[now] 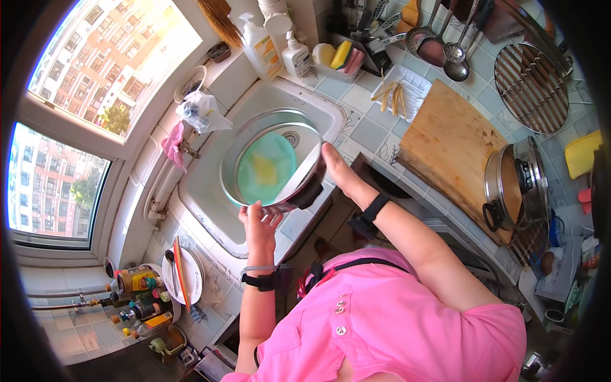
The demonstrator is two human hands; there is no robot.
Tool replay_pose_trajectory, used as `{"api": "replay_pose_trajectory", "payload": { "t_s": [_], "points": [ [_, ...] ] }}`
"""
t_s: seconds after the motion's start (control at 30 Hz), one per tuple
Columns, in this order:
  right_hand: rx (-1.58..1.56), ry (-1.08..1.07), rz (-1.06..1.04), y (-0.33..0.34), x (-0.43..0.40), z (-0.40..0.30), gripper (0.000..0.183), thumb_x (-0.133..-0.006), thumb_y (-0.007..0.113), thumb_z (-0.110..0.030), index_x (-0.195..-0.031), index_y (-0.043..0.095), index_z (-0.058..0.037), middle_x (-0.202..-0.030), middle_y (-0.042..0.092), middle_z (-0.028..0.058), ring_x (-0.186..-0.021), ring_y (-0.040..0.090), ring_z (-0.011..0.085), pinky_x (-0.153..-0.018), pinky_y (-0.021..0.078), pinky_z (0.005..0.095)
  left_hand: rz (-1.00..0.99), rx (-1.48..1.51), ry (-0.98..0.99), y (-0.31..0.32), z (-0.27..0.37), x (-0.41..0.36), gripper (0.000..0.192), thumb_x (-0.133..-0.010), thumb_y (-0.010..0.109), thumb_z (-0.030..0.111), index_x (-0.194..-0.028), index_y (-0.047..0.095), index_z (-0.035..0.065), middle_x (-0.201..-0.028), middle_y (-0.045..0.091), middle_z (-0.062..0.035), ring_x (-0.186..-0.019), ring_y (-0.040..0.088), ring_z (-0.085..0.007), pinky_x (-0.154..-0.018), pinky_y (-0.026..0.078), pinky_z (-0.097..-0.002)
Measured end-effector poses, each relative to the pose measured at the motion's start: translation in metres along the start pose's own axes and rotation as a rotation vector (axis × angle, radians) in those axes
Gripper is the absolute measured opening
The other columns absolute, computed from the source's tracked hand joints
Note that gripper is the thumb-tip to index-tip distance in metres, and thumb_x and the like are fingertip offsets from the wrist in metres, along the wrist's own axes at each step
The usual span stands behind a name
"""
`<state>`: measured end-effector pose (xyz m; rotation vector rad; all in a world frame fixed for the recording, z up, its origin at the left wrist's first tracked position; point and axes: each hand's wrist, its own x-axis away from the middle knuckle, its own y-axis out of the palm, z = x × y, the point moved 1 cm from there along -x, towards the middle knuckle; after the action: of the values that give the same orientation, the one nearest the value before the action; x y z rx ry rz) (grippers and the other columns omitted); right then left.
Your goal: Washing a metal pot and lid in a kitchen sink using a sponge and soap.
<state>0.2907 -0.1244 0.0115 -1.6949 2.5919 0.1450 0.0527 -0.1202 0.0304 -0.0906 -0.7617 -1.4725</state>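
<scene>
Both of my hands hold a round steel vessel [305, 184] tilted over the white sink [215, 229]. It has a shiny rim, a dark outer wall and a black handle. My left hand [260, 217] grips the near lower rim, thumb on top and fingers beneath. On the right side of the rim lies my right hand [339, 167], thumb up, its fingers hidden behind the wall. Within the rim show a teal round basin [246, 176] with a blurred yellow patch and the sink's drain [291, 138]. Whether the vessel's middle is open or glass I cannot tell.
Pump bottles [296, 55] and a sponge tray [336, 67] stand behind the sink. To the right are a white tray [415, 83], a wooden cutting board [448, 153] and a steel pot [499, 186]. Plates [191, 281] with chopsticks lie at left, below a faucet [191, 150].
</scene>
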Motion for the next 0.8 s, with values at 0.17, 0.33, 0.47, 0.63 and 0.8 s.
{"api": "replay_pose_trajectory", "payload": {
  "t_s": [0.17, 0.33, 0.47, 0.63, 0.8],
  "points": [
    [0.007, 0.165, -0.001, -0.003, -0.002, -0.002, 0.062, -0.099, 0.033, -0.050, -0.124, 0.048, 0.0050, -0.122, 0.052, 0.0177, -0.116, 0.047, 0.0246, -0.102, 0.0330, 0.0328, 0.127, 0.034, 0.061, -0.024, 0.013, -0.004, 0.062, -0.081, 0.061, 0.028, -0.131, 0.025, 0.0163, -0.108, 0.048, -0.0080, -0.095, 0.053, -0.0257, -0.081, 0.048, -0.0463],
    [0.150, 0.019, 0.146, 0.015, -0.013, 0.011, 0.058, -0.099, 0.033, -0.051, -0.107, 0.052, 0.0041, -0.108, 0.055, 0.0171, -0.103, 0.048, 0.0218, -0.095, 0.0350, 0.0320, 0.026, -0.034, -0.006, -0.004, 0.005, 0.005, 0.070, -0.082, 0.061, 0.027, -0.136, 0.019, 0.0160, -0.106, 0.046, -0.0073, -0.096, 0.050, -0.0247, -0.081, 0.048, -0.0464],
    [0.012, 0.166, -0.010, 0.006, -0.003, -0.011, 0.068, -0.097, 0.034, -0.053, -0.123, 0.046, 0.0081, -0.124, 0.052, 0.0228, -0.120, 0.045, 0.0289, -0.103, 0.0315, 0.0333, 0.068, -0.019, 0.048, -0.029, 0.011, -0.005, 0.071, -0.081, 0.061, 0.029, -0.135, 0.018, 0.0157, -0.111, 0.045, -0.0086, -0.095, 0.050, -0.0244, -0.081, 0.047, -0.0463],
    [0.098, 0.044, 0.012, 0.004, -0.013, 0.013, 0.067, -0.097, 0.034, -0.053, -0.119, 0.046, 0.0100, -0.123, 0.050, 0.0266, -0.121, 0.044, 0.0333, -0.103, 0.0316, 0.0393, 0.092, -0.024, -0.002, -0.007, 0.000, 0.002, 0.070, -0.080, 0.063, 0.028, -0.133, 0.020, 0.0160, -0.114, 0.044, -0.0103, -0.098, 0.050, -0.0272, -0.083, 0.046, -0.0475],
    [0.028, 0.148, -0.022, 0.000, -0.009, -0.006, 0.069, -0.097, 0.034, -0.053, -0.124, 0.044, 0.0089, -0.126, 0.049, 0.0245, -0.123, 0.043, 0.0338, -0.104, 0.0306, 0.0367, 0.107, 0.060, -0.009, -0.028, 0.004, -0.012, 0.071, -0.079, 0.063, 0.028, -0.134, 0.019, 0.0158, -0.117, 0.044, -0.0109, -0.099, 0.050, -0.0281, -0.083, 0.046, -0.0487]
  ]
}}
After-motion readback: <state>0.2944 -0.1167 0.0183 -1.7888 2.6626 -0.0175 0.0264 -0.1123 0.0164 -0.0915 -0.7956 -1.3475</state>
